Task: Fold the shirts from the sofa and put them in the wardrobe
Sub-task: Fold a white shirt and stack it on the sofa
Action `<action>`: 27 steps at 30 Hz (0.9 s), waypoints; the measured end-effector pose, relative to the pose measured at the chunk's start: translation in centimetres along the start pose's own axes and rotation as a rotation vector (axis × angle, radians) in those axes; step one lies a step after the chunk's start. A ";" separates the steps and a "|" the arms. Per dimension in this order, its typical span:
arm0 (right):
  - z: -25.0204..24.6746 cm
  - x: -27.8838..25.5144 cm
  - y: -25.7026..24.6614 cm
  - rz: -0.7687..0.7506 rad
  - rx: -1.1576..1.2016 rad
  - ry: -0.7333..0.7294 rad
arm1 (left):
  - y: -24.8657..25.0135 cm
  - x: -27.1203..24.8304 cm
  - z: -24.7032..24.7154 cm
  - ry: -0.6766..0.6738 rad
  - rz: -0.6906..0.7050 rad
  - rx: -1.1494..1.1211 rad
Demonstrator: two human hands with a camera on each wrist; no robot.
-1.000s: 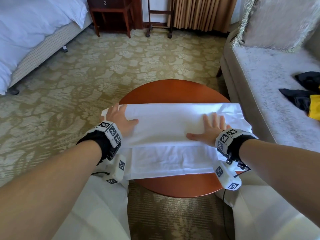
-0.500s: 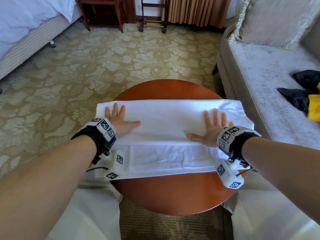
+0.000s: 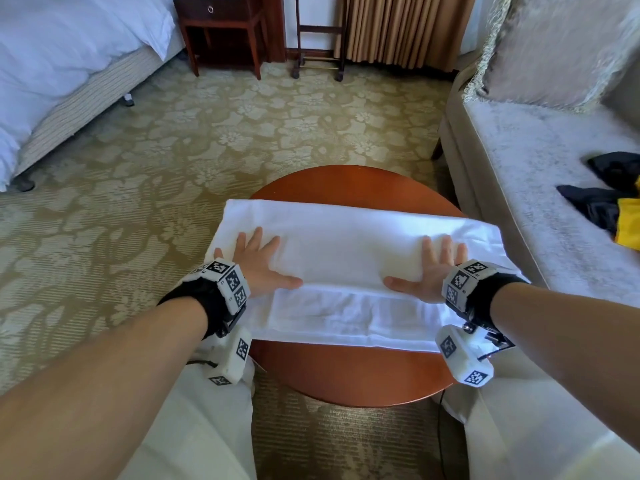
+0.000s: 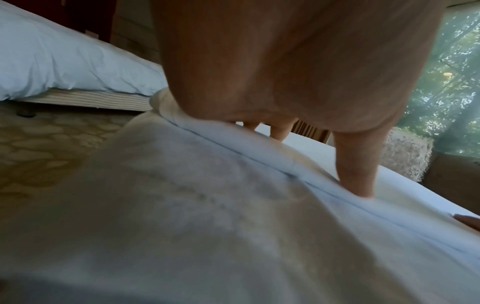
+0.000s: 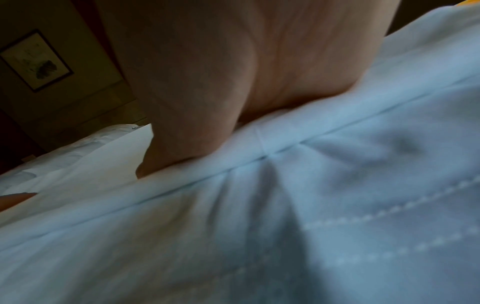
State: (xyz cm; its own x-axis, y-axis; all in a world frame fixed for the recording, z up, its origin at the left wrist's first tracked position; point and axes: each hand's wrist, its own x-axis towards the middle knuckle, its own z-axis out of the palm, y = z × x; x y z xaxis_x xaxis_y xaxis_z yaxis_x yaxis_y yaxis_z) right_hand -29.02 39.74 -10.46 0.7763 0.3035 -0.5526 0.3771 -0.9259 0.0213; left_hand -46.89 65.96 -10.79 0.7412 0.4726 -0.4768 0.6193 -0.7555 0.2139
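White shirt (image 3: 349, 271), folded into a long band, lies across our round wooden counter (image 3: 346, 375), its ends reaching past the rim on both sides. Nearest us our pale trousers (image 3: 194, 427) frame the counter's near edge. We press our left hand (image 3: 258, 261) flat on the shirt's left part, fingers straight and spread, thumb pointing inward; our right hand (image 3: 433, 271) lies the same way on the right part, holding nothing. The left wrist view shows fingertips (image 4: 359, 185) resting along a fold edge of the shirt (image 4: 233, 226); the right wrist view shows the palm (image 5: 246, 82) bearing down on stitched white cloth (image 5: 337, 205).

Beyond the counter spreads a floral beige carpet (image 3: 242, 133). To the right stands a grey sofa (image 3: 536, 168) with black (image 3: 595, 199) and yellow (image 3: 628, 220) garments lying on its seat and a fringed cushion (image 3: 554, 46) at its back. To the left stands a bed (image 3: 69, 64) with white linen; farther off we see a dark nightstand (image 3: 221, 26), a wooden rack on castors (image 3: 318, 39) and tan curtains (image 3: 405, 26).
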 end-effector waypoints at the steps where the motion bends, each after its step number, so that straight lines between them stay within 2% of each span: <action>1: 0.0 -0.2 0.3 -0.006 0.016 0.008 | -0.2 -0.1 0.1 -0.006 0.004 -0.014; 4: -0.1 -0.5 1.0 -0.004 0.110 0.051 | -0.7 -0.5 0.1 0.023 0.005 -0.042; 8: -0.5 -1.1 1.2 0.041 0.210 0.072 | -2.3 -0.8 -0.1 0.070 -0.087 -0.148; 12: -1.1 -1.8 1.7 0.152 0.277 0.219 | -3.5 -1.5 -0.4 0.239 -0.161 -0.281; 15: -1.0 -2.6 2.3 0.120 0.266 0.219 | -3.8 -2.3 -0.4 0.383 -0.141 -0.283; 20: -0.5 -3.1 2.4 0.062 0.168 0.139 | -3.7 -3.1 -0.5 0.484 -0.197 -0.325; 22: -0.7 -3.1 2.4 0.074 0.169 0.174 | -3.5 -3.5 -0.7 0.533 -0.217 -0.334; 25: -0.7 -2.9 2.4 0.054 0.168 0.265 | -3.7 -3.9 -1.0 0.601 -0.174 -0.330; 27: -0.5 -2.9 2.7 0.056 0.120 0.318 | -4.2 -3.9 -1.0 0.576 -0.161 -0.311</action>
State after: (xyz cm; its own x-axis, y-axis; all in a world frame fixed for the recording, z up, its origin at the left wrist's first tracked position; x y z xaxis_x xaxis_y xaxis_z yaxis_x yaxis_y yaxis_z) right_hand -29.98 36.47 -8.40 0.9199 0.2886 -0.2656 0.2817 -0.9573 -0.0644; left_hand -52.08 67.71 -9.03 0.5998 0.8001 -0.0107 0.7156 -0.5303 0.4546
